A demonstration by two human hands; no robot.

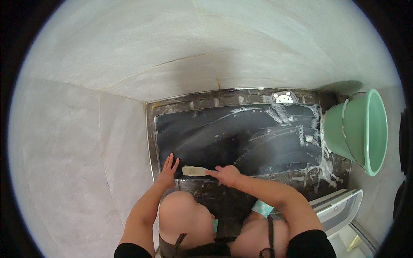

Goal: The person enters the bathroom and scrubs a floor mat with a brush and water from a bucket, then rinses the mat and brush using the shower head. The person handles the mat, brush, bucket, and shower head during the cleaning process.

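A black rectangular mat lies flat on the dark tiled floor, wet, with white suds mostly towards its right end. My left hand presses on the mat's near left corner, fingers spread, holding nothing. Just to the right, my right hand grips the handle of a pale scrubbing brush, whose flat head rests on the mat near its front edge. The brush's bristles are hidden beneath the head.
A green plastic bucket with a wire handle stands at the right. Against the back wall is a cat-face item. Foam lies on the tiles by the bucket. A white-framed grey item is at the lower right. My bare knees are close in front.
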